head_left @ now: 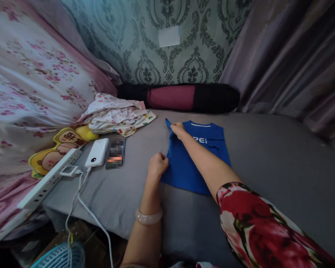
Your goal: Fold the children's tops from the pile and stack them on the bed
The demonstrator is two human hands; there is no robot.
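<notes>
A blue shirt (pixel 201 156) with white lettering lies flat and partly folded on the grey bed sheet (pixel 268 167). My left hand (pixel 157 166) is closed and pinches the shirt's left edge near its lower corner; a pale bangle sits on that wrist. My right hand (pixel 178 129) reaches across the shirt and grips its upper left corner with closed fingers. A red floral sleeve covers my right upper arm.
A pile of folded floral clothes (pixel 115 115) lies at the back left. A white power bank (pixel 96 152), a phone (pixel 115 153), a white power strip (pixel 48 180) with cables and a yellow cartoon cushion (pixel 58 147) sit left. A black-and-red bolster (pixel 181 97) lines the wall.
</notes>
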